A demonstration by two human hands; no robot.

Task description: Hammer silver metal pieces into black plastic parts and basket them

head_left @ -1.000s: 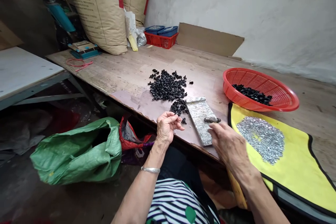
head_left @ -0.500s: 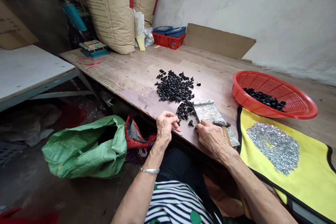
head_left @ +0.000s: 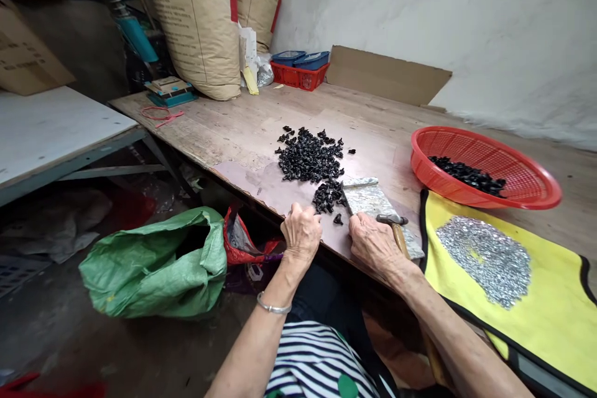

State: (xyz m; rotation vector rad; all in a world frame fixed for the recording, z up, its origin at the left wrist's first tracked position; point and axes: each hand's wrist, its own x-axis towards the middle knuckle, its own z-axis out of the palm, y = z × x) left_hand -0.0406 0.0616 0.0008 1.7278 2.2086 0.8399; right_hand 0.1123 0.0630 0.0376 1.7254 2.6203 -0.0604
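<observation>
Centre frame, at the table point(head_left: 242, 130) edge, my left hand point(head_left: 302, 233) curls over small black plastic pieces point(head_left: 326, 196); whether it pinches one, I cannot tell. My right hand point(head_left: 373, 242) lies against the hammer handle point(head_left: 399, 239), grip unclear. The pieces seem light, stiff, skittish: pinch singly.

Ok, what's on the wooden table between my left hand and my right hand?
In the head view, a single small black piece lies on the wooden tabletop between the left hand and the right hand.
</observation>
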